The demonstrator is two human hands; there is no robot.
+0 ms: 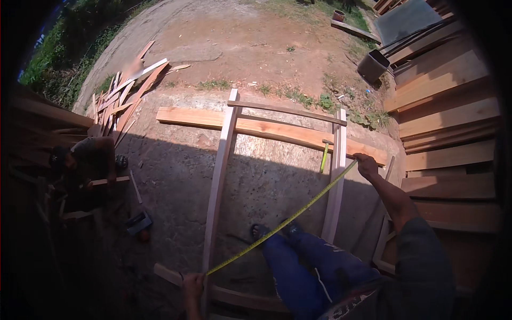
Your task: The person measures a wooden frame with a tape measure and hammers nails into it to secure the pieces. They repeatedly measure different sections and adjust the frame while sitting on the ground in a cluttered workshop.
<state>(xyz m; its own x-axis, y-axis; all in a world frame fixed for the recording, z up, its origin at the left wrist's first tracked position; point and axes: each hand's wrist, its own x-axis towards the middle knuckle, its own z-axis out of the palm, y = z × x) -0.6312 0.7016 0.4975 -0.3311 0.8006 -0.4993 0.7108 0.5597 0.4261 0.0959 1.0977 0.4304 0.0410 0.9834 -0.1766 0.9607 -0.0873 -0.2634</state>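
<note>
A yellow tape measure (282, 224) is drawn out at a slant between my two hands, above my legs. Low in the picture, my left hand (193, 288) is closed on one end of it, against the near part of the left wooden beam (220, 176). My right hand (366, 166) grips the other end just right of the right wooden beam (335, 181); the tape case cannot be made out. A thin crosspiece (288, 112) joins the far ends of both beams. Beside the right beam, a hammer (324, 157) with a green handle leans or lies on the plank.
A thick plank (256, 128) lies under the beams' far ends; another board (245, 300) runs beneath the near ends. Wood offcuts (120, 98) are heaped at far left. A person (88, 162) crouches at left near a handheld tool (139, 223). Stacked boards (448, 154) line the right.
</note>
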